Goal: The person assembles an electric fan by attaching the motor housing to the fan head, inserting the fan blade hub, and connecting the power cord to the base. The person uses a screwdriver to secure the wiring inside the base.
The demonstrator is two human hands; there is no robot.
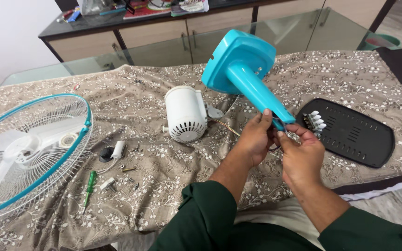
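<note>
Surface: floral brown cloth (pixel 303 74) over one table
Left hand (pixel 256 137): closed round the narrow end of one turquoise fan stand (pixel 245 74), held tilted above the cloth
Right hand (pixel 301 155): fingers pinched at the stand's end
Nearby: one white motor (pixel 184 114), one fan guard (pixel 29 148), one green screwdriver (pixel 89 183), one black base plate (pixel 350 132)

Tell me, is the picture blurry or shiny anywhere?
Head view: even daylight, soft shadows; the hands, left and right, and the blue fan stand look sharp; the glass tabletop behind shows pale reflections; the fan guard bulges slightly at the edge.
</note>
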